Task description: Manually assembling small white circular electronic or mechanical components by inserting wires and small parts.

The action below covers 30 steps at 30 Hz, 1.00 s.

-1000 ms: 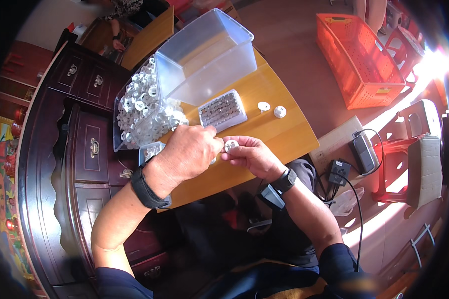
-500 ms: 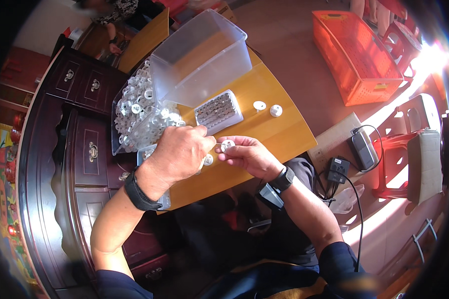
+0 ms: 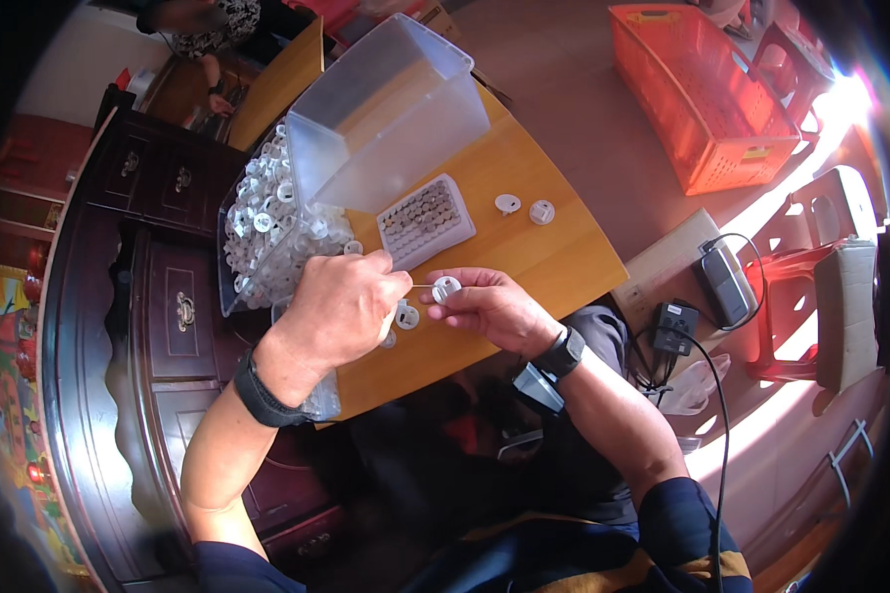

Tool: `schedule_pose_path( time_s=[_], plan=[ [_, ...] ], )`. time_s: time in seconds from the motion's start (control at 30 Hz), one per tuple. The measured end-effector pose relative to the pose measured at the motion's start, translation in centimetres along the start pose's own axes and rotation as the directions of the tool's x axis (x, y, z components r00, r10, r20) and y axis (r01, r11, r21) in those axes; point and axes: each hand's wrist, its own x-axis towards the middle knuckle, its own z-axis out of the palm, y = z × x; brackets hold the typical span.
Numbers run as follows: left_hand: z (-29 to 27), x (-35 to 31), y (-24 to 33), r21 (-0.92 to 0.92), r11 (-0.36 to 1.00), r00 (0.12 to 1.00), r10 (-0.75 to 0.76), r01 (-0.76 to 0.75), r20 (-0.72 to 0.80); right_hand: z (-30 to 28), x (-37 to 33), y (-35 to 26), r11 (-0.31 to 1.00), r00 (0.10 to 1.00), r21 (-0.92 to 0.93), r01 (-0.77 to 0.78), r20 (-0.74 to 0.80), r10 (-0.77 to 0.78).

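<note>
My right hand [image 3: 494, 308] pinches a small round white plastic part [image 3: 446, 289] with slots in its face. From my closed left hand [image 3: 341, 308], a thin pale rod [image 3: 421, 286] reaches across to the part's edge; the rest of it is hidden in the fist. Below the fingers, another white plastic part [image 3: 406, 316] lies on the wooden table [image 3: 554, 267]. Beyond my hands stands a white tray [image 3: 427, 222] with rows of small silvery round pieces, some of its slots unfilled. Two more white parts, a disc [image 3: 507, 204] and a knobbed one [image 3: 542, 211], lie right of it.
A heap of white plastic parts [image 3: 267, 217] fills a clear bin at the left, with another clear bin [image 3: 391, 109] tipped beside it. Dark drawers [image 3: 183, 296] border the table. An orange crate [image 3: 707, 109] and black adapters [image 3: 674, 326] are at the right. Another person's hand [image 3: 221, 104] shows far left.
The part in my right hand has tilted, so its slotted face shows more. My left hand has shifted slightly left, still gripping the rod. The whole view has moved a little.
</note>
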Motion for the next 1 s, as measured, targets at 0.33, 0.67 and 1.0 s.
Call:
schedule_pose_path(
  time_s=[0.33,0.67,1.0],
  plan=[
    [-1.0,-1.4,0.1,-0.023,0.999,0.997,-0.037,0.036,-0.063,0.6,-0.5,-0.1,1.0,0.997,0.001,-0.014,0.072,0.014],
    [-0.8,-1.3,0.4,0.01,1.0,0.999,-0.026,0.026,-0.019,1.0,-0.5,0.1,0.997,0.994,-0.069,-0.015,0.104,0.022],
    [-0.3,-1.0,0.6,0.019,1.0,1.0,-0.002,0.001,0.029,1.1,-0.5,0.0,0.98,0.997,-0.199,-0.024,0.068,0.039]
  ],
)
